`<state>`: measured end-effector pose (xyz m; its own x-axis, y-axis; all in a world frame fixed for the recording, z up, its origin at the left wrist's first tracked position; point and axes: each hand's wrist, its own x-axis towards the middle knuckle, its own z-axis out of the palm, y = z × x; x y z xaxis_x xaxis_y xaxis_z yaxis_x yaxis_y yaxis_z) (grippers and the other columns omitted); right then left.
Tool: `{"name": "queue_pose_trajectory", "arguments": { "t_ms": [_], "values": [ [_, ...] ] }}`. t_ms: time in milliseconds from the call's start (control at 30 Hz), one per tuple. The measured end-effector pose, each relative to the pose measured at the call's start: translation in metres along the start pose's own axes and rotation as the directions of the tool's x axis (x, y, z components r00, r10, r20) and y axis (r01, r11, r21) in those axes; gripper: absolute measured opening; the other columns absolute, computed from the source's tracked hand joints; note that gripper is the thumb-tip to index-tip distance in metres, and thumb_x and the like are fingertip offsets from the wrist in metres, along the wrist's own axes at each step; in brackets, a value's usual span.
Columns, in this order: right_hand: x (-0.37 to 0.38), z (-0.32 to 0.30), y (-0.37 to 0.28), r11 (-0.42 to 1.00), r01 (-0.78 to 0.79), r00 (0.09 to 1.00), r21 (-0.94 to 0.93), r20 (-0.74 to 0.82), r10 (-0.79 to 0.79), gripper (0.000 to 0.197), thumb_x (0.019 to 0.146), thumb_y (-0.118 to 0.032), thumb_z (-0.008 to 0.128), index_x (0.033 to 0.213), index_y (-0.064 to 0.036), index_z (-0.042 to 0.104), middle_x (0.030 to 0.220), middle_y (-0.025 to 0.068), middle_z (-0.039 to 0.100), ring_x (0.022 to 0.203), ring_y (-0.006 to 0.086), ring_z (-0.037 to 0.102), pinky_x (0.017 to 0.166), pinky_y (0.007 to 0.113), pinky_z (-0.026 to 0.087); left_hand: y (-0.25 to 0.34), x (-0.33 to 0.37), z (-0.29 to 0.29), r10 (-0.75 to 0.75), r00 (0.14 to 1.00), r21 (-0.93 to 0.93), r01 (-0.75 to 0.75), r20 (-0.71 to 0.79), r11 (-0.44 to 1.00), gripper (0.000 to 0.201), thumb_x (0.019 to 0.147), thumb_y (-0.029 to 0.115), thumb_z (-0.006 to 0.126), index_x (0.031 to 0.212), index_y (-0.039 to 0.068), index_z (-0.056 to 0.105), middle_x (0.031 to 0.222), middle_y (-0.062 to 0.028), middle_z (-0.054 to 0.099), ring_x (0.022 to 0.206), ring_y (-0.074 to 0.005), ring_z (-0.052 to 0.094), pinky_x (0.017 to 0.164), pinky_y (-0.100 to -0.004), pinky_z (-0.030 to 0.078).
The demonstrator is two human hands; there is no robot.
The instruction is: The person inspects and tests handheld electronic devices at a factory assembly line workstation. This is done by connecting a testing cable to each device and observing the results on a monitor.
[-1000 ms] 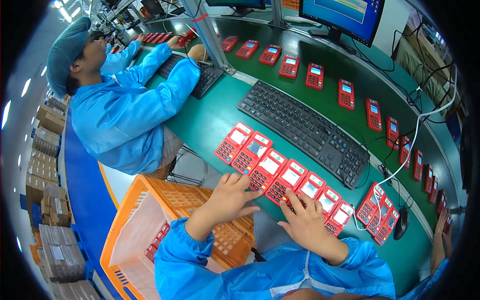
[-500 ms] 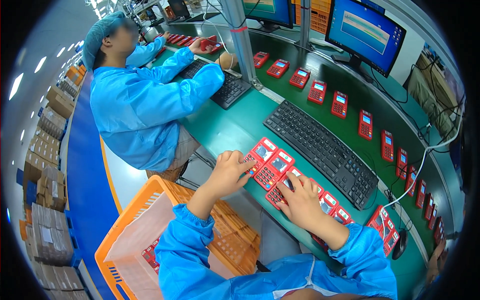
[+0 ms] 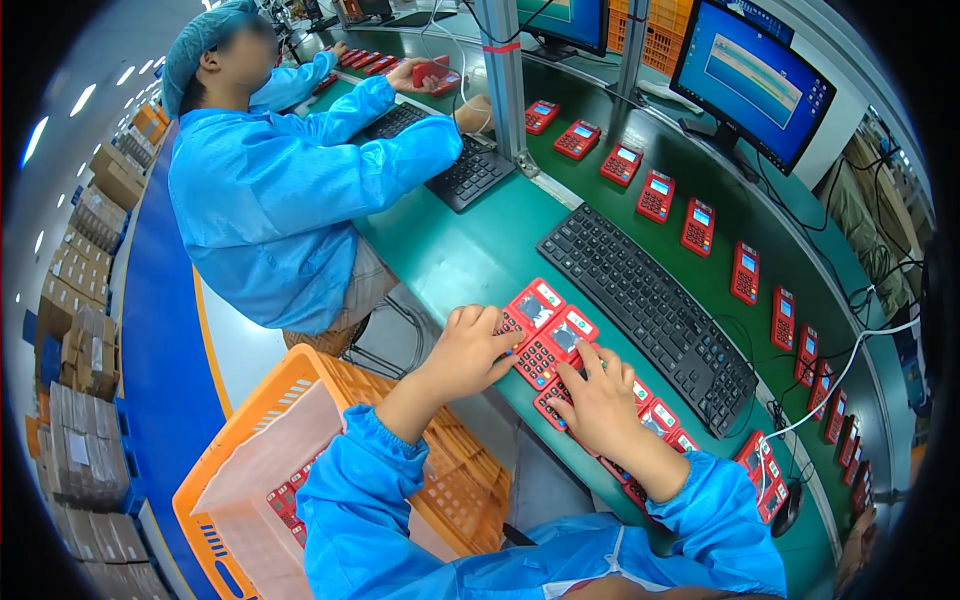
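A row of red card payment terminals (image 3: pixel 539 362), with keypads and small grey screens, lies side by side along the near edge of the green bench. My left hand (image 3: pixel 470 350) is at the row's left end, its fingers bent and closed against the outermost terminal (image 3: pixel 536 307), hiding part of its keypad. Over the neighbouring terminals rests my right hand (image 3: pixel 603 395), palm down with fingers spread; one fingertip reaches a screen, and the thumb lies by a keypad (image 3: pixel 552 408). My right hand and forearm cover part of the row.
Beyond the row lies a black keyboard (image 3: pixel 650 310); a mouse (image 3: pixel 788 510) is at the right. More lit terminals (image 3: pixel 698 228) line the dark green strip behind, below a monitor (image 3: pixel 755 85). An orange crate (image 3: pixel 330 365) holding terminals stands at lower left. A co-worker (image 3: pixel 270 210) sits at left.
The view has shifted slightly, moving the bench items in the picture. Both my hands stay at the row's left part. The co-worker's hand has lifted a red terminal slightly.
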<state>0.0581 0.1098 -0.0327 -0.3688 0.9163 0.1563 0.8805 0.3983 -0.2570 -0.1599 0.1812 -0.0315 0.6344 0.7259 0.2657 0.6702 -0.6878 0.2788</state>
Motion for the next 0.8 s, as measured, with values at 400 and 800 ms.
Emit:
{"name": "queue_pose_trajectory", "arguments": {
  "t_ms": [400,800],
  "values": [
    [0.009,0.001,-0.001,0.998,0.028,0.999,-0.048,-0.026,-0.029,0.047,0.069,-0.035,0.072,0.104,-0.0068,0.06,0.129,0.0128,0.044,0.112,0.0277,0.042,0.088,0.041,0.033,0.005,0.009,0.003,0.092,0.996,0.222,-0.091,0.006,0.971,0.033,0.074,0.038,0.066,0.097,0.015,0.066,0.095,-0.0062,0.049,0.095,-0.025,0.045,0.085,-0.0392,0.034],
    [0.011,0.005,0.001,0.995,0.069,0.995,-0.078,-0.069,-0.074,0.039,0.067,-0.037,0.071,0.092,-0.0081,0.062,0.126,0.012,0.049,0.11,0.0258,0.046,0.085,0.038,0.036,0.014,0.01,-0.001,0.042,0.997,0.255,-0.057,0.063,0.965,0.036,0.075,0.04,0.066,0.1,0.015,0.065,0.096,-0.0069,0.051,0.094,-0.0257,0.045,0.082,-0.0392,0.033]
  ]
}}
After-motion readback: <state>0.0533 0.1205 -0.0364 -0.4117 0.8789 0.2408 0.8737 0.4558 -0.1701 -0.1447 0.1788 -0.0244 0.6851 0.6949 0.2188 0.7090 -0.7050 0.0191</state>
